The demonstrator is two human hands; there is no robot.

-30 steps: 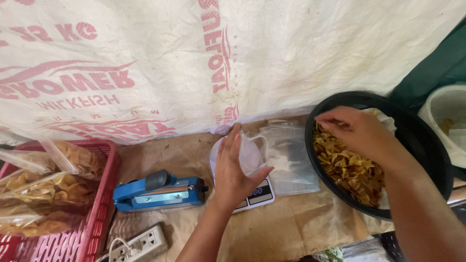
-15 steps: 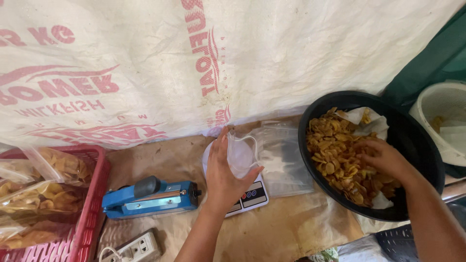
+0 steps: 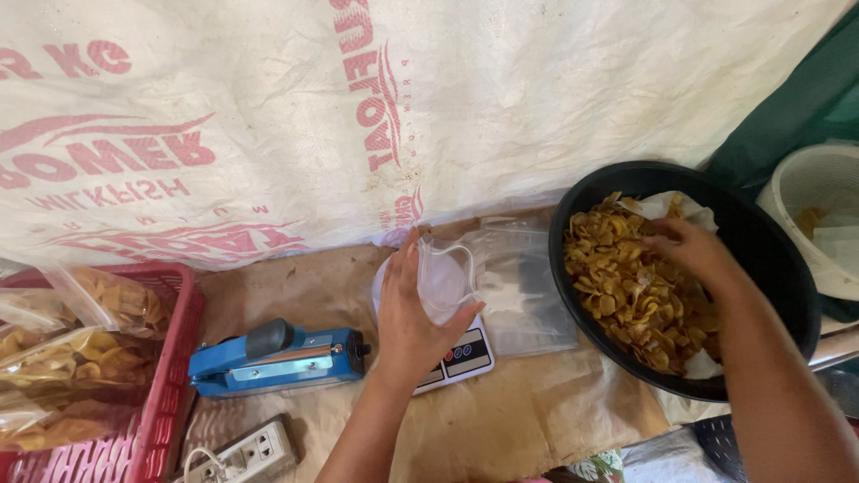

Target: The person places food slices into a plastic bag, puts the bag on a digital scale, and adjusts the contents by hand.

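The left hand (image 3: 413, 324) curls its fingers (image 3: 407, 268) and thumb around a small clear plastic bag (image 3: 445, 279), holding its mouth open and upright over a small white scale (image 3: 455, 354) near the middle of the tabletop (image 3: 537, 420). The right hand (image 3: 693, 252) is palm-down in a big black bowl (image 3: 769, 259) at the right edge of the tabletop, its fingers bent into the pile of yellow-brown chips (image 3: 626, 295); whether they have closed on any chips cannot be told.

Between the bag and the bowl lies a flat stack of empty clear bags (image 3: 528, 295), just beside the scale and touching the bowl's rim, so little room is left there. The front edge of the tabletop, covered in brown paper, has open room before the scale. Left of the scale sits a blue heat sealer (image 3: 277, 362) with a dark knob, and a white power strip (image 3: 242, 452) lies at the front edge below it. A red plastic basket (image 3: 165, 394) at the left edge holds filled bags of chips (image 3: 63, 367).

A white woven sack sheet (image 3: 465, 98) with large red printing, upside down, hangs along the back edge. A white bucket (image 3: 819, 201) stands at the right, behind the bowl.

The left forearm rises from the front edge; the right arm comes in from the lower right corner.
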